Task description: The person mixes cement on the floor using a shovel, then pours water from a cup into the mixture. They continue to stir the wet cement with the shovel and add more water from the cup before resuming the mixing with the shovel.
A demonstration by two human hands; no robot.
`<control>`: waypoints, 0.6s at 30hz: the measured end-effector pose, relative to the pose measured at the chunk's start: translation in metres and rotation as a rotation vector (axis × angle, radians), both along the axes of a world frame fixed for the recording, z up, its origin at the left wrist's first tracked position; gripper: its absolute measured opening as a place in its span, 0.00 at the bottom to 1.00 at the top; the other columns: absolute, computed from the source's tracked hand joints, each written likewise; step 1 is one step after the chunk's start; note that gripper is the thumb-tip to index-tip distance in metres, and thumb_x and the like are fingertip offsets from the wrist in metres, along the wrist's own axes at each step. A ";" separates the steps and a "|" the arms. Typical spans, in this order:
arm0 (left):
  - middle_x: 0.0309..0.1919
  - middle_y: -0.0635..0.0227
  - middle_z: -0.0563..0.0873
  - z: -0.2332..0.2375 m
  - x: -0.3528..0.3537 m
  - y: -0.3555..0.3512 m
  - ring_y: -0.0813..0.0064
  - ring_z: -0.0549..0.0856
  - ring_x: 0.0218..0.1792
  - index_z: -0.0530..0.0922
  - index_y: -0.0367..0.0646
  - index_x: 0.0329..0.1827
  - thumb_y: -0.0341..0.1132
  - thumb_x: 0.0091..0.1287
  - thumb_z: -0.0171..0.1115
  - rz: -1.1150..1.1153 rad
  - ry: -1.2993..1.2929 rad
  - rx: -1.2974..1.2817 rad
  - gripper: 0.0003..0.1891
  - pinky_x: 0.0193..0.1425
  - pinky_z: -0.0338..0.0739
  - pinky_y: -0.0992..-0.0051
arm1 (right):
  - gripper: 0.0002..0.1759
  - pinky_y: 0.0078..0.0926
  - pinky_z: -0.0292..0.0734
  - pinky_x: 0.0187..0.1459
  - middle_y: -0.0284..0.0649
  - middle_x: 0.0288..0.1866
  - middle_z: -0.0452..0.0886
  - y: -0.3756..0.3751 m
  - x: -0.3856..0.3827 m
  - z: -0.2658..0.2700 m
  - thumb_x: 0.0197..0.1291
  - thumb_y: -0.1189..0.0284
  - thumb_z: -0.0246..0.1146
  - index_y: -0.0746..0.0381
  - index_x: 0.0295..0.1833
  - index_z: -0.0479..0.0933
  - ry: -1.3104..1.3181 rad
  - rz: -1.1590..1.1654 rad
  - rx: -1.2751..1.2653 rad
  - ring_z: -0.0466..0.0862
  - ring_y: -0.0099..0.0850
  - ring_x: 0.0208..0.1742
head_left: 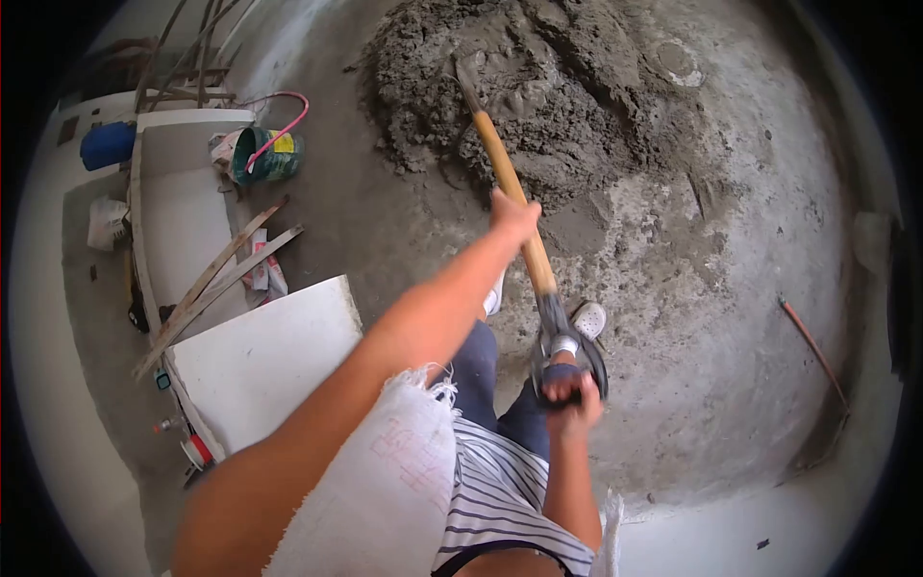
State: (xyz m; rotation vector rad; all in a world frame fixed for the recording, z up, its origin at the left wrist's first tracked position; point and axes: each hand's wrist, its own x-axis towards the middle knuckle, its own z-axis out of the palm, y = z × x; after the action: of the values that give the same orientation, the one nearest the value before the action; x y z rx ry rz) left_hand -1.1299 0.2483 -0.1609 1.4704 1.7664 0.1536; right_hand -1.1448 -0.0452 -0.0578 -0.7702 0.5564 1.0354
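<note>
A shovel with a wooden shaft (500, 159) slants from my body up to a heap of wet grey mortar (577, 106). Its blade is sunk in the mortar, so only its upper part shows. My left hand (515, 217) is wrapped round the middle of the shaft. At the near end, my right hand (574, 392) grips the dark D-shaped handle, slightly blurred. My white shoes stand on the floor on either side of the shaft, short of the heap.
To the left are a green bucket (269, 156) with a pink hose, a blue container (108, 145), wooden strips (226, 279) and a white board (269, 356). A reddish rod (813, 348) lies at the right by the wall.
</note>
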 end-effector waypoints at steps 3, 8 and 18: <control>0.46 0.49 0.78 -0.003 0.003 0.049 0.56 0.82 0.45 0.61 0.30 0.58 0.30 0.52 0.66 0.028 0.037 -0.098 0.32 0.48 0.80 0.63 | 0.13 0.29 0.71 0.30 0.37 0.21 0.72 0.094 0.022 0.029 0.60 0.69 0.61 0.63 0.27 0.70 0.003 0.064 -0.039 0.74 0.29 0.24; 0.39 0.55 0.78 -0.047 -0.015 0.035 0.60 0.84 0.34 0.66 0.32 0.51 0.32 0.56 0.65 0.180 0.036 -0.204 0.24 0.34 0.81 0.60 | 0.12 0.29 0.71 0.28 0.38 0.19 0.71 0.053 0.022 0.031 0.58 0.69 0.60 0.64 0.27 0.71 -0.084 0.102 -0.268 0.74 0.30 0.21; 0.30 0.65 0.76 0.002 -0.004 -0.076 0.69 0.79 0.24 0.72 0.39 0.40 0.38 0.62 0.62 0.560 -0.501 -0.665 0.12 0.26 0.78 0.66 | 0.16 0.35 0.71 0.27 0.39 0.19 0.67 -0.089 0.013 0.075 0.57 0.62 0.58 0.61 0.25 0.66 -0.054 -0.031 -0.385 0.70 0.33 0.19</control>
State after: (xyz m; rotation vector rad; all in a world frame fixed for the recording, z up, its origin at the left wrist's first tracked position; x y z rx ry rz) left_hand -1.1342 0.1719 -0.1590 0.3994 1.5457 0.1768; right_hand -1.1321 -0.1342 0.0176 -1.1212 0.7300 0.8858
